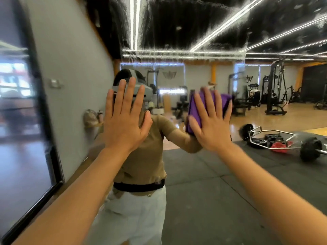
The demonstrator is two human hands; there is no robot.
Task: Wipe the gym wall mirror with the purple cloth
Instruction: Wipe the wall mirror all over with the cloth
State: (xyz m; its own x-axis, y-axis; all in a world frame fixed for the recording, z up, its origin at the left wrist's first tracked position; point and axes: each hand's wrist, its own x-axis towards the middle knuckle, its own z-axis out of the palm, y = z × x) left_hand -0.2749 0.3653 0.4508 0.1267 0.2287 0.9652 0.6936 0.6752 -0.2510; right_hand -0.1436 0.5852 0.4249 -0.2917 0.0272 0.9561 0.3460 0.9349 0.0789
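Nearest, both hands are raised to the mirror (203, 174): the left hand (123, 117) lies flat on the glass with fingers straight and spread, and the right hand (210, 121) presses the purple cloth (194, 110) against it with straight, spread fingers. Farther off in the reflection, right of the cloth, a hex bar (283, 140) with plates and a red rag (280, 146) lie on black mats, with weight machines (276, 89) beyond on the wooden floor. At far left stands a dark-framed glass door (23, 106).

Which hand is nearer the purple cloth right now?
The right hand: it presses flat on the purple cloth against the mirror. The left hand lies flat on the glass off to the cloth's left, not touching it.
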